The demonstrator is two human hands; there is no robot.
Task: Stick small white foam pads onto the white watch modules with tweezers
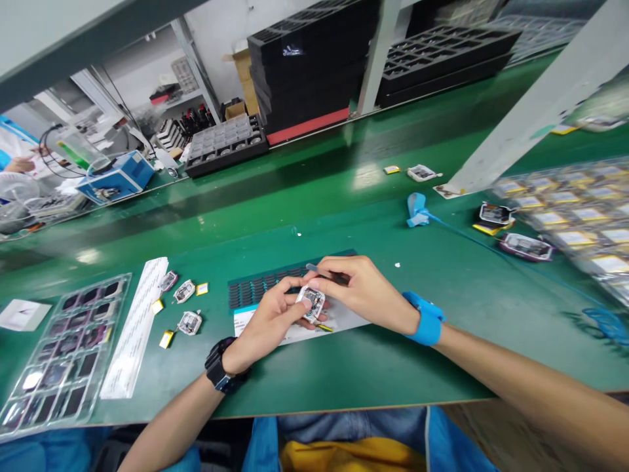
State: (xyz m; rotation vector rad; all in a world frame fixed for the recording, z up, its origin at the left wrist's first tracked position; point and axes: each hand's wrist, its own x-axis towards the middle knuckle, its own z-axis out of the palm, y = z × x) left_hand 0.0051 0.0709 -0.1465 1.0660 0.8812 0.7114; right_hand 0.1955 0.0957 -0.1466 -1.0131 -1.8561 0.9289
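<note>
My left hand (268, 321) grips a small white watch case (317, 303) with a bare circuit board inside, its thumb on the board. A yellow-edged piece (324, 328) shows just below the case. In my right hand (368, 295) is a thin grey stick-like tool (318, 269), pinched near the case; its working tip is hidden by the fingers. Both hands are above a printed white sheet (346, 319) and a dark strip of black pads (255, 288) on the green bench.
Left of my hands lie open watch cases (189, 322) with yellow batteries (166, 339), a white paper strip (140, 321) and a clear tray (88, 367). To the right are a blue strap with cord (417, 211), more cases (525, 246) and a battery tray (584, 216). A white post (521, 111) rises there.
</note>
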